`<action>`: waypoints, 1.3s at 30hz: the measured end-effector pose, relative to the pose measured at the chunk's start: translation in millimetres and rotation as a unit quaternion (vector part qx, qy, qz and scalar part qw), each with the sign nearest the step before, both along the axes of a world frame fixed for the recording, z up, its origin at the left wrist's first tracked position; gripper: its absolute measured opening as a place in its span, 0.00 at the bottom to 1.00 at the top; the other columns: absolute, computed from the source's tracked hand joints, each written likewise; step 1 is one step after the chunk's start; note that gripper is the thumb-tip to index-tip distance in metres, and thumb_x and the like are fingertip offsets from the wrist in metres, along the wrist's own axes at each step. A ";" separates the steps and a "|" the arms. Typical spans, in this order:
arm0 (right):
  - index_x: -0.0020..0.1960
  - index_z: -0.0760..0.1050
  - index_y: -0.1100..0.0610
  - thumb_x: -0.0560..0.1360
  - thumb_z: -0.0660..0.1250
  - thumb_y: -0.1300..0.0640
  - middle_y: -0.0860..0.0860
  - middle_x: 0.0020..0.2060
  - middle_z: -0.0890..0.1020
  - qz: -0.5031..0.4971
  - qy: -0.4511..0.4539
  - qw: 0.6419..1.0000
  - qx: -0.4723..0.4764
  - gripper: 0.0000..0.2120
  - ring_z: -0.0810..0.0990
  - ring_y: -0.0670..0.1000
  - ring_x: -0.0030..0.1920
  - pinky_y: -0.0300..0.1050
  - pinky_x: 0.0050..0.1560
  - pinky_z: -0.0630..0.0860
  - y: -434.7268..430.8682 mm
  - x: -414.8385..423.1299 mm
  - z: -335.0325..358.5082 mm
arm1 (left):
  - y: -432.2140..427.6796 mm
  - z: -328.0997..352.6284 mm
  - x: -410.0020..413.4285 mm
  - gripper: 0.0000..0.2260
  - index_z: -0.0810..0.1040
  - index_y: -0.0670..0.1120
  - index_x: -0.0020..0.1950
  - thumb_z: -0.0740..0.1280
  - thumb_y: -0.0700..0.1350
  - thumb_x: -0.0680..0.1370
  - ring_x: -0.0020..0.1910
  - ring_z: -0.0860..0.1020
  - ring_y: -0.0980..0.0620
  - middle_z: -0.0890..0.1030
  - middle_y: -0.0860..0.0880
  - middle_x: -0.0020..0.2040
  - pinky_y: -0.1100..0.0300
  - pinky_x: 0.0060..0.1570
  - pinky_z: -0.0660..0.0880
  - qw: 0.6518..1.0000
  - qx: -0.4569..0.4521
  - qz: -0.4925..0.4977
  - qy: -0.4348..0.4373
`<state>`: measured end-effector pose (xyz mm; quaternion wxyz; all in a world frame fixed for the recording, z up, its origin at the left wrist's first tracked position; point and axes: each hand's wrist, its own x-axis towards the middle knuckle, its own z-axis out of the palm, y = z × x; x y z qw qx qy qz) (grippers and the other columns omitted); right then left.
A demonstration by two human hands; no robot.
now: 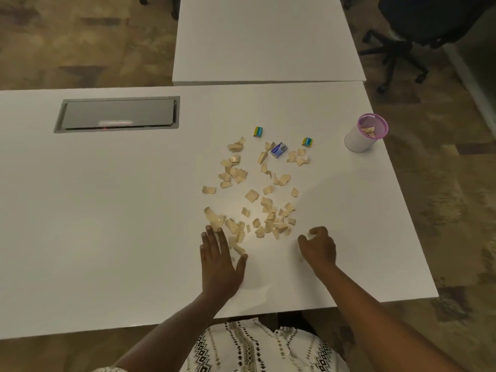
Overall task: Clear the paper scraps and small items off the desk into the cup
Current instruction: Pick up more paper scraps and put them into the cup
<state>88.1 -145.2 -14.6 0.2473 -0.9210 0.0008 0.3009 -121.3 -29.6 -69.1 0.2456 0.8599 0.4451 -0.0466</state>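
Several tan paper scraps (252,196) lie scattered across the middle of the white desk (107,210). Among the far scraps sit a small blue-and-white box (279,150) and two little yellow-and-blue packets (258,131) (307,142). A white cup with a pink rim (362,135) stands at the far right edge, with a few scraps inside. My left hand (220,259) rests flat on the desk, fingers spread, touching the nearest scraps. My right hand (319,248) is curled at the near right of the pile; I cannot see whether it holds a scrap.
A grey cable hatch (118,115) is set into the desk at the far left. A second white table (268,38) butts against the far edge. A black office chair (429,28) stands at the back right. The desk's right edge runs close to the cup.
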 end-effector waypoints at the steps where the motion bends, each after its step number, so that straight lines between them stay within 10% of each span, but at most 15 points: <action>1: 0.58 0.71 0.55 0.73 0.68 0.53 0.57 0.53 0.80 -0.021 0.020 1.000 -0.006 0.16 0.81 0.59 0.51 0.53 0.55 0.79 -4.4 -3.1 -1.6 | -0.4 -1.3 -1.5 0.43 0.38 0.41 0.80 0.57 0.64 0.79 0.80 0.36 0.41 0.35 0.40 0.80 0.48 0.79 0.42 1.000 0.002 0.002 0.002; 10: 0.61 0.75 0.53 0.73 0.66 0.55 0.53 0.56 0.82 0.006 0.131 0.984 0.118 0.16 0.81 0.56 0.56 0.55 0.61 0.77 40.8 -21.8 -2.5 | 13.0 -11.5 12.0 0.39 0.36 0.42 0.80 0.53 0.61 0.81 0.79 0.33 0.42 0.34 0.44 0.81 0.45 0.80 0.42 0.991 0.018 -0.131 0.031; 14: 0.60 0.76 0.56 0.75 0.67 0.57 0.55 0.56 0.79 0.160 -0.061 0.981 0.092 0.14 0.80 0.56 0.56 0.46 0.55 0.78 61.0 -13.8 2.6 | 27.1 -2.7 27.9 0.37 0.45 0.42 0.82 0.56 0.59 0.81 0.80 0.38 0.40 0.41 0.40 0.82 0.42 0.79 0.46 0.981 0.042 -0.188 0.006; 23: 0.80 0.44 0.45 0.73 0.71 0.43 0.54 0.80 0.41 0.465 -0.053 0.881 -0.073 0.46 0.43 0.67 0.78 0.64 0.70 0.65 77.3 -4.1 -21.9 | 80.3 4.7 28.2 0.45 0.42 0.51 0.82 0.64 0.54 0.71 0.81 0.42 0.38 0.39 0.42 0.82 0.39 0.77 0.54 0.965 0.014 -0.260 0.023; 30: 0.78 0.55 0.50 0.81 0.61 0.56 0.53 0.79 0.54 0.500 -0.156 0.847 -0.091 0.28 0.57 0.61 0.77 0.56 0.62 0.75 86.6 -24.0 -38.4 | 89.6 -0.3 47.3 0.39 0.51 0.47 0.82 0.66 0.54 0.76 0.80 0.53 0.40 0.47 0.42 0.82 0.46 0.76 0.62 0.950 0.038 -0.307 0.033; 39: 0.62 0.71 0.52 0.83 0.51 0.51 0.51 0.61 0.74 0.492 -0.203 0.846 -0.017 0.14 0.73 0.54 0.60 0.49 0.54 0.75 75.9 -17.5 -41.9 | 80.0 9.4 63.1 0.17 0.80 0.40 0.58 0.74 0.35 0.70 0.50 0.80 0.40 0.80 0.39 0.56 0.53 0.39 0.80 0.953 0.085 -0.287 -0.039</action>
